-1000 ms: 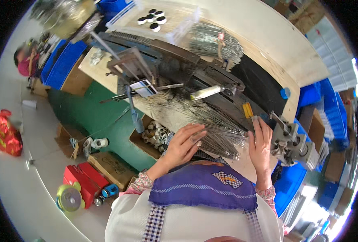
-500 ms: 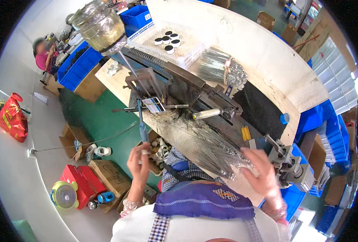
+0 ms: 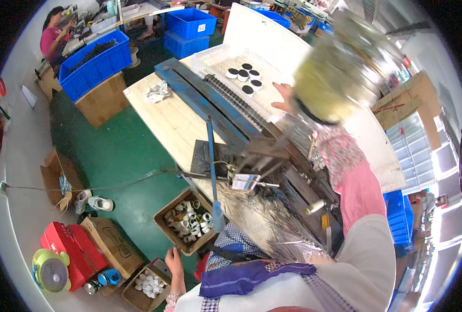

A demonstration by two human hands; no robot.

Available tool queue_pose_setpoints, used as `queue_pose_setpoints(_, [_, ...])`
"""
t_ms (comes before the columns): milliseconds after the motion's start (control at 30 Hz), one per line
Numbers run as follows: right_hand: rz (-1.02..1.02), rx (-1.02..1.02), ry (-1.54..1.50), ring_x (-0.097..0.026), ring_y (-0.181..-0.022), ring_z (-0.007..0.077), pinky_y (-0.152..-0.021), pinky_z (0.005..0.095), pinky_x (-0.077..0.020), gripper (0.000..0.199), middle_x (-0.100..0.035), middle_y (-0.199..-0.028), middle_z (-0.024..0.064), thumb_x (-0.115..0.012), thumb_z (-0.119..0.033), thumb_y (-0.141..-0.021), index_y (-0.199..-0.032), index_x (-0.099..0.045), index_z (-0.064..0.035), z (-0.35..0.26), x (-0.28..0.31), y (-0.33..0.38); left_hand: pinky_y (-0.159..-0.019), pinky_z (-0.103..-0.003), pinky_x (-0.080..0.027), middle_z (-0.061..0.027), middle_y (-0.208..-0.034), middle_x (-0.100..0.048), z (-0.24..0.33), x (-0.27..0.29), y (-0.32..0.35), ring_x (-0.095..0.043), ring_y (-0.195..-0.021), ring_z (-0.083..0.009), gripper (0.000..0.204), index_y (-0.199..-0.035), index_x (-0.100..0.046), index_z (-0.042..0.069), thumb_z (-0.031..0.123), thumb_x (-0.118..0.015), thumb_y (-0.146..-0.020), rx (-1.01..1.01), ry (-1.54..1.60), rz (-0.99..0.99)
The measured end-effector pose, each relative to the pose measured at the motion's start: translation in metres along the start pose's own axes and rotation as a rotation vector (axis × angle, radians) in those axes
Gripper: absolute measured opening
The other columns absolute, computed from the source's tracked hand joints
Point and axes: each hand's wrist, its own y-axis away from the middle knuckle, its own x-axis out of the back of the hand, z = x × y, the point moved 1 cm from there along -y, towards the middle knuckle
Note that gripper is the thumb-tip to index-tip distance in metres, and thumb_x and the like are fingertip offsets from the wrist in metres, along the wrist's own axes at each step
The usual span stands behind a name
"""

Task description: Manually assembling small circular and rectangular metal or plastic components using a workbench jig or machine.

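My right hand (image 3: 284, 96) reaches far forward over the bench machine, its fingers apart and nothing seen in them. It is beside a white plastic tray (image 3: 208, 61) holding several white round pieces with black tops (image 3: 242, 75). A blurred, plastic-wrapped jar-like thing (image 3: 324, 78) with a yellowish inside hides part of that hand. Low at my left side, my left hand (image 3: 174, 264) hangs near a carton (image 3: 132, 296) of small white pieces (image 3: 150, 284); its fingers are mostly hidden. A lever with a pale blue grip (image 3: 218, 216) rises between the machine and me, untouched.
The blue and black machine (image 3: 189, 88) runs diagonally across the wooden bench (image 3: 163, 125). Thin wires (image 3: 293, 244) lie at the near edge. Below stands a box of white rings (image 3: 189, 218). Cartons, a green fan (image 3: 53, 273) and a blue bin (image 3: 96, 65) with another person behind are leftward.
My right hand has gone from the near wires forward to the tray. My left hand has dropped from near the lever grip to beside the carton. The view has shifted.
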Motion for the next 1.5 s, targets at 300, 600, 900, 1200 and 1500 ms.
queue_pose_setpoints(300, [0.046,-0.365,0.545,-0.048,-0.118,0.0451,-0.099,0.0479,-0.0397,0.083,-0.041,-0.132,0.0328,-0.060,-0.050,-0.076,-0.143,-0.032,-0.0102,-0.055,-0.095,-0.176,-0.050,-0.032,-0.040,-0.0065,-0.059,-0.053,-0.163,0.047,0.067,-0.049,-0.054,-0.0157,0.027,-0.073,-0.056,-0.003,0.019,-0.056,-0.089,0.316,-0.129,0.276])
queue_pose_setpoints(600, [0.040,-0.275,0.683,-0.049,-0.118,0.0417,-0.099,0.0479,-0.0408,0.061,-0.039,-0.138,0.0234,-0.046,-0.039,-0.088,-0.143,-0.035,-0.0160,-0.013,-0.125,-0.212,-0.095,-0.040,-0.040,-0.0264,-0.125,-0.055,-0.126,0.052,0.076,-0.053,-0.115,-0.0344,0.046,-0.126,-0.048,-0.011,0.024,-0.049,-0.096,0.681,-0.207,-0.039])
queue_pose_setpoints(900, [0.329,-0.290,0.566,-0.057,-0.098,0.0423,-0.085,0.0484,-0.0472,0.049,-0.046,-0.117,0.0248,-0.067,-0.028,-0.076,-0.115,-0.047,-0.0062,-0.020,-0.101,-0.205,-0.097,-0.039,-0.039,-0.0222,-0.131,-0.052,-0.116,0.045,0.047,-0.050,-0.117,-0.0344,0.045,-0.129,-0.049,-0.005,0.024,-0.051,-0.095,0.700,-0.337,-0.099])
queue_pose_setpoints(1200, [0.175,-0.417,0.441,-0.055,-0.104,0.0426,-0.085,0.0484,-0.0471,0.045,-0.047,-0.123,0.0296,-0.064,-0.030,-0.083,-0.118,-0.050,-0.0053,0.005,-0.110,-0.176,-0.092,-0.043,-0.041,-0.0263,-0.119,-0.058,-0.212,0.044,0.041,-0.053,-0.111,-0.0404,0.046,-0.122,-0.055,-0.002,0.034,-0.050,-0.093,0.462,-0.587,-0.145])
queue_pose_setpoints(1500, [0.251,-0.182,0.346,-0.056,-0.103,0.0426,-0.088,0.0448,-0.0461,0.054,-0.052,-0.113,0.0285,-0.070,-0.037,-0.081,-0.122,-0.051,-0.0084,0.031,-0.120,-0.159,-0.091,-0.044,-0.042,-0.0314,-0.113,-0.057,-0.281,0.052,0.025,-0.050,-0.111,-0.0465,0.056,-0.121,-0.055,-0.003,0.044,-0.047,-0.092,0.341,-0.712,-0.177])
